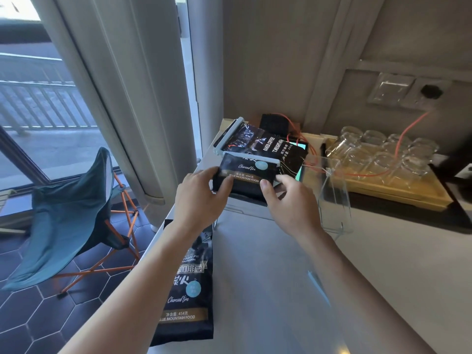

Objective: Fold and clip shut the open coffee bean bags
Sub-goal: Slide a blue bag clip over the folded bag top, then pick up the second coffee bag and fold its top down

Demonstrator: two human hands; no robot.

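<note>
Now setting down a clipped bag: left hand and right hand both gripping its lower corners, white clip above the grip. Next: release, then reach back below the grip for the unclipped bag lying flat on the surface.

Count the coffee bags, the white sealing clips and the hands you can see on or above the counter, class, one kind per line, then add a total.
Coffee bags: 3 (held bag, far bag, near bag)
White clips: 2 (one on the held bag, one on the far bag)
Hands: 2 (left hand, right hand)
Total: 7
</note>
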